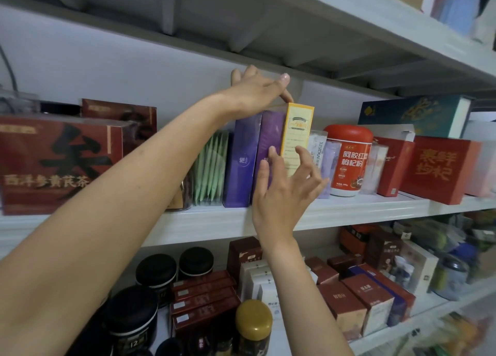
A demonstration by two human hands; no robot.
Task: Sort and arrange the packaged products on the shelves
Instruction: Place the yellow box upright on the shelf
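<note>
A tall yellow box [298, 125] stands upright on the middle shelf [349, 210], pressed against two purple boxes [243, 162] on its left. My left hand [255, 90] reaches over the top of these boxes, fingers spread, one fingertip touching the yellow box's top edge and the thumb lifted. My right hand [284, 186] is in front of the row, fingers apart, with fingertips against the yellow box's front face and the nearer purple box. Neither hand closes around anything.
Left of the purple boxes are green sachets [212, 168] and a large dark red box [53, 162]. To the right stand pale sachets, a red-lidded jar [349, 162] and red boxes [434, 168]. The lower shelf holds black tins [155, 272], a gold-lidded jar [253, 320] and brown boxes [357, 302].
</note>
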